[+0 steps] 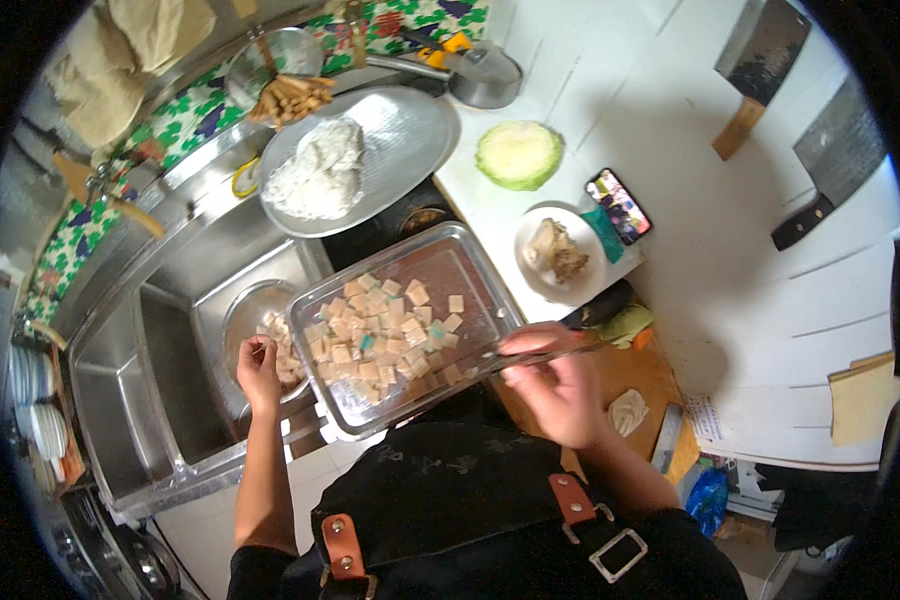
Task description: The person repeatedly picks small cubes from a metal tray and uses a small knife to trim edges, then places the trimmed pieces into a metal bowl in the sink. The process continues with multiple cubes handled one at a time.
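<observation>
A rectangular metal tray [487, 296] lies before me, tilted in view, with many small pale-tan square pieces [382, 322] heaped towards its left. A few blue-green bits lie among them. My right hand [559, 379] grips a thin dark utensil [536, 358], perhaps tongs or chopsticks; its tip reaches over the tray's right corner. My left hand [259, 367] hovers at the tray's left side, above a round metal bowl [240, 319] holding pale pieces [289, 360]. Its thumb and fingertips are pinched together. Whether something small sits between them cannot be made out.
Left is a steel double sink [180, 360]. Beyond the tray stands an oval metal platter [412, 142] with white noodle-like strands [322, 172]. A white counter bears a cut cabbage [519, 155], a plate [596, 259] and a phone [619, 206]. Cleavers [840, 139] hang on the wall at right.
</observation>
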### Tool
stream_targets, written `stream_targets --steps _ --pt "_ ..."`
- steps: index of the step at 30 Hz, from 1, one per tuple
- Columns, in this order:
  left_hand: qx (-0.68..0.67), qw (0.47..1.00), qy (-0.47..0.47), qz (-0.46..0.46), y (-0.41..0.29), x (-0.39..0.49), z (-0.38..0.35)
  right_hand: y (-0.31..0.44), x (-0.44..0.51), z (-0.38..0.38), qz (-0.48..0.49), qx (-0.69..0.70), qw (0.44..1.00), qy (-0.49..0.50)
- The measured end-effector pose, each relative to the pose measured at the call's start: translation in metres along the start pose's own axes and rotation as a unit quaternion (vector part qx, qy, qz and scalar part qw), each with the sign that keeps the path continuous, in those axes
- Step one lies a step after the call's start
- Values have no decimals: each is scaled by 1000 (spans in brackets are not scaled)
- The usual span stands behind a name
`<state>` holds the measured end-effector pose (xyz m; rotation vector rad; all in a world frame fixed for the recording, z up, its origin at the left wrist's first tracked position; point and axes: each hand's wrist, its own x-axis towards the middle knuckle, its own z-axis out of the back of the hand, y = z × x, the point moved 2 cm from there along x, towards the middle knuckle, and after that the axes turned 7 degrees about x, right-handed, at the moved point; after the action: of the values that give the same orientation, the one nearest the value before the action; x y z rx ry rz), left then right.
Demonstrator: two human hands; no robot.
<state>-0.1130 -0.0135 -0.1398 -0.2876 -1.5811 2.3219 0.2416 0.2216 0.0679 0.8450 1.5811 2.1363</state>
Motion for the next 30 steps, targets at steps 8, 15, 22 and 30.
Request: stream_targets --steps 8,15,22,30 --pt "-186 976 86 69 -56 -23 -7 -8 -1 1 -17 54 997 -54" --pt "-335 891 305 -19 -200 -92 -58 28 19 -22 112 -45 992 43" --pt "-306 888 315 -138 -236 -120 -57 56 30 -29 187 -51 979 60" --pt "-212 893 279 -282 -251 -123 -48 61 31 -30 215 -74 972 60"
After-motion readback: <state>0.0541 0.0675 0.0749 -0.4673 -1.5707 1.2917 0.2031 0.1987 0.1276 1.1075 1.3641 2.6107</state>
